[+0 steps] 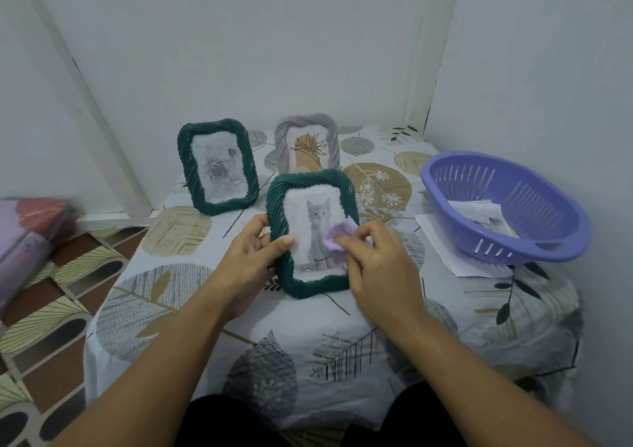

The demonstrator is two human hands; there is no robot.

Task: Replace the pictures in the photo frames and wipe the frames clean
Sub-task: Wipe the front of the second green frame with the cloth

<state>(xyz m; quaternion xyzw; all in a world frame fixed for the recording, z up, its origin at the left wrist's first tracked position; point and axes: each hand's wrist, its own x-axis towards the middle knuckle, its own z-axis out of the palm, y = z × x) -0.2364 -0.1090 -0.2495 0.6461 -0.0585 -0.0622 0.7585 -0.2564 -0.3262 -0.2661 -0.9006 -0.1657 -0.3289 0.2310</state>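
A dark green frame (284, 203) with a grey kitten picture stands tilted near the table's middle. My left hand (250, 254) grips its left edge, thumb on the front. My right hand (373, 261) pinches a lilac cloth (337, 236) and presses it against the glass on the frame's right side. Behind to the left stands a second green frame (186, 169) holding a grey rose picture. A pale lilac-grey frame (330, 131) with a plant drawing stands at the back, partly hidden by the held frame.
A purple slotted basket (534, 207) with loose pictures inside sits at the right, on a white sheet of paper (445, 251). A leaf-patterned cloth covers the table (274, 344). Walls close in behind and right. Folded pink and lilac items (30, 230) lie on the floor at left.
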